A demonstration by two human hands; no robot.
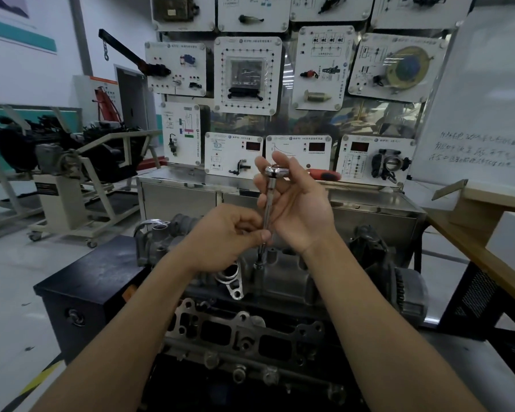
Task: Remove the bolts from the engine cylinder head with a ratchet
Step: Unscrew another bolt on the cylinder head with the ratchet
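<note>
ratchet (272, 171) pinched by right hand (296, 205), left hand (226, 237) pinching its extension (267, 203), above cylinder head (280, 278) before display board (309, 123).

Chrome ratchet (272, 171) upright (long extension), socket (258, 264) on grey cylinder head (286, 281)

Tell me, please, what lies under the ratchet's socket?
The socket meets a raised boss on the grey cylinder head. Any bolt there cannot be seen: the socket covers it.

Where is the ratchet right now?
In the head view the ratchet stands upright near the centre, right hand at its top, left hand pinching its shaft lower, its tip on the cylinder head.
</note>
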